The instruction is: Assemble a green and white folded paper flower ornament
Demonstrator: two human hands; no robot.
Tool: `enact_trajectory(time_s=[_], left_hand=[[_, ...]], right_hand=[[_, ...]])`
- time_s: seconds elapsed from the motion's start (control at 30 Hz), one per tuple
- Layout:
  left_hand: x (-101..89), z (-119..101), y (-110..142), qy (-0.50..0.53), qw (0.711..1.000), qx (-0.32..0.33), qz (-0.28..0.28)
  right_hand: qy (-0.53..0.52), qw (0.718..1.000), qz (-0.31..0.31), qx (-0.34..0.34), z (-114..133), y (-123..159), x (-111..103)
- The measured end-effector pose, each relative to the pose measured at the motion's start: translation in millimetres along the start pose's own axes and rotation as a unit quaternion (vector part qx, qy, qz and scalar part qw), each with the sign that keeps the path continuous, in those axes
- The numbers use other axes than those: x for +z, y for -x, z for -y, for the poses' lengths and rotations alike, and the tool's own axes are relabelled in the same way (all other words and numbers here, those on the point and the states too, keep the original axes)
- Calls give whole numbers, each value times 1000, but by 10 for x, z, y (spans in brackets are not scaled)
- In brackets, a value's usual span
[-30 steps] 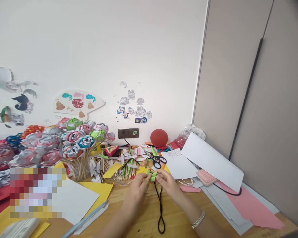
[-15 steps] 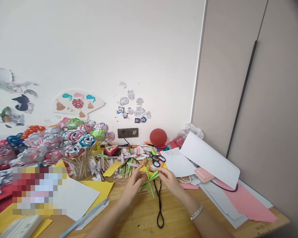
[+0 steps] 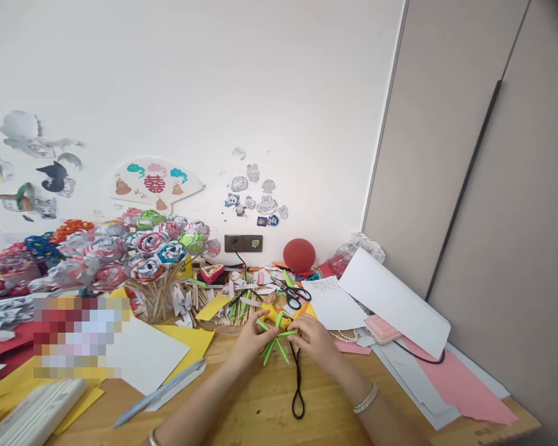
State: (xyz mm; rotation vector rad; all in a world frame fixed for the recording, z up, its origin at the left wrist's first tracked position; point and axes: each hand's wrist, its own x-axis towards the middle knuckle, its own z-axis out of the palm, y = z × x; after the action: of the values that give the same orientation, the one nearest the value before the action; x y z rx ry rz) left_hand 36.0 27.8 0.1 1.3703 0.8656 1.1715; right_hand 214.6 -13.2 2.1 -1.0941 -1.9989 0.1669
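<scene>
Between my hands is a green folded-paper piece [image 3: 273,344], with several narrow pointed arms spreading from one centre like a star. My left hand [image 3: 255,336] pinches one of its arms between thumb and fingers on the left side. On the other side, my right hand [image 3: 312,339] has bent fingers closed on the arm that points right. The piece is held above the wooden table [image 3: 242,409]. Just behind the hands lies a yellow object [image 3: 270,311], partly covered by them. A twisted black cord [image 3: 298,384] ends in a loop below the paper piece.
Black-handled scissors [image 3: 297,296] lie behind my hands among paper scraps and sticks. Paper flowers [image 3: 151,244] crowd the left, near a white sheet [image 3: 146,353] and a grey-blue pen-like stick [image 3: 160,393]. A red ball [image 3: 299,254] sits by the wall; papers [image 3: 400,303] cover the right.
The green paper piece has turned, and its arms now fan out differently. My left thumb has moved onto it, and my right fingers have shifted to another arm. The view has swung slightly left.
</scene>
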Motion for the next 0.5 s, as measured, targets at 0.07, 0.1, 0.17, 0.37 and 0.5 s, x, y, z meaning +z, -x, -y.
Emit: enact_trajectory(time_s=[0.07, 0.1, 0.17, 0.37, 0.5], left_hand=[[0, 13, -7, 4, 1000, 6, -7], [3, 14, -5, 8, 1000, 8, -7], [14, 10, 1, 20, 1000, 7, 0], [43, -13, 14, 40, 996, -26, 82], [51, -27, 20, 51, 994, -23, 91]], right_hand=[[29, 999, 21, -39, 4, 4, 16], [38, 998, 26, -52, 6, 7, 29], [53, 996, 26, -67, 10, 11, 53], [60, 996, 22, -62, 35, 18, 68], [60, 996, 39, -49, 55, 26, 67]])
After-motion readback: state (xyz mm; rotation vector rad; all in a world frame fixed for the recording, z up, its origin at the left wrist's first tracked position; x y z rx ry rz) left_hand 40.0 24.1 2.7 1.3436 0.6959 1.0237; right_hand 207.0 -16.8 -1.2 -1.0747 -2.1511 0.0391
